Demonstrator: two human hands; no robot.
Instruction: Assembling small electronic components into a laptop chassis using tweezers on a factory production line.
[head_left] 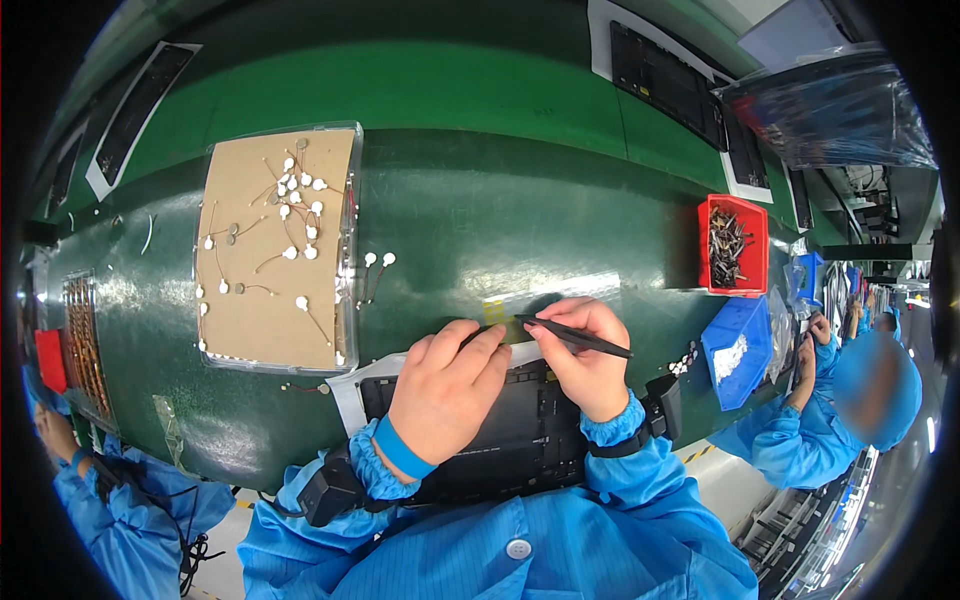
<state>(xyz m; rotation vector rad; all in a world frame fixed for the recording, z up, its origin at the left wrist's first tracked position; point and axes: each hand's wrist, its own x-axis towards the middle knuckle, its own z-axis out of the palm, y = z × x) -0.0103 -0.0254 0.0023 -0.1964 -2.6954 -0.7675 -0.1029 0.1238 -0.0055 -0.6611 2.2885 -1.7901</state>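
Fingers (560,325) of my right hand (585,360) pinch a thin black tool (575,338), its tip at the far edge of the black keyboard part (500,430) lying flat on the green bench (480,220). My left hand (445,390) rests curled on that part, holding nothing. Left of me sits a clear tray (275,250) with brown card and little white discs on wires. Right of me stand a red bin (735,245) and a blue bin (738,350).

- A large clear plastic bag (835,110) with dark contents lies at the table's far right.
- A small yellow label (495,310), possibly tape, sits by the fingertips.
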